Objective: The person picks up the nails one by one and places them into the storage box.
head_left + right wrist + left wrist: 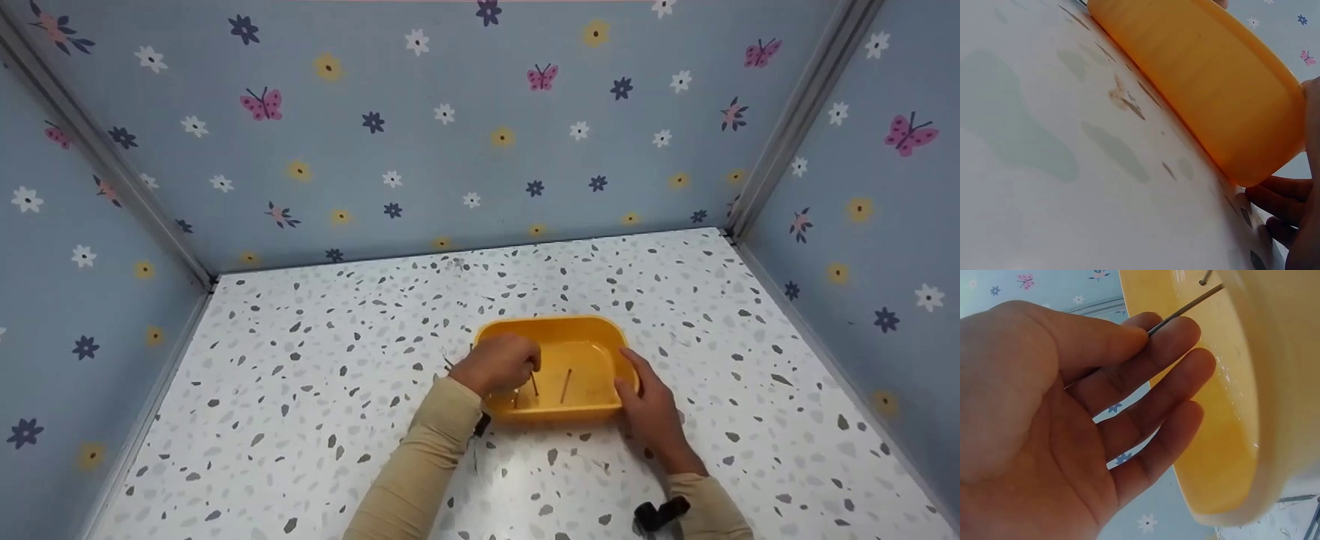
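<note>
A yellow plastic tray [555, 414] stands on the speckled table. My left hand [501, 364] is over the tray's left part, and its thumb and index finger pinch a thin metal nail [1185, 309], as the left wrist view shows; the other fingers are loosely bent. Another nail [566, 386] lies on the tray's floor, right of my left hand. My right hand [651, 401] grips the tray's right end, thumb over the rim and fingers along the outside; in the right wrist view its fingers [1278, 202] reach around the tray's lower corner.
Outside the tray's left end lie several more nails [1296, 498], mostly hidden by my left hand in the head view. Patterned blue panels [450, 150] enclose the table [315, 390] at the back and both sides.
</note>
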